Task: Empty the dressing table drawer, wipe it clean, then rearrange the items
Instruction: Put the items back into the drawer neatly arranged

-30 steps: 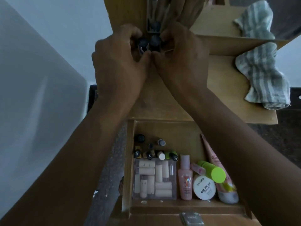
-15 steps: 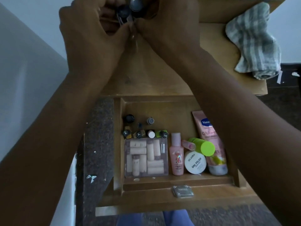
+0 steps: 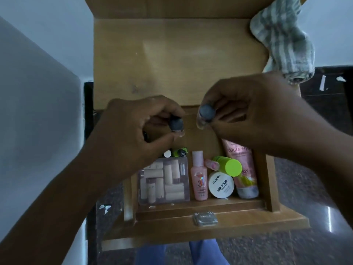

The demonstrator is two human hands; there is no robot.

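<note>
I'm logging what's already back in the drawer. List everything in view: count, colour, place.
Drawer: one, wooden, open below tabletop.
Clear box: one, holding beige tubes, drawer front left.
Pink bottle: one, beside the box.
White jar: one, drawer front.
Green-capped bottle: one, above the jar.
Pink tube: one, drawer right.
Cloth: one, grey-striped, tabletop right.
Left hand: pinches a dark-capped bottle.
Right hand: pinches another.

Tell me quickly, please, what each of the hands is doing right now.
Left hand: closed, pinching a small dark-capped bottle above the drawer.
Right hand: closed, pinching a second dark-capped bottle.
</note>
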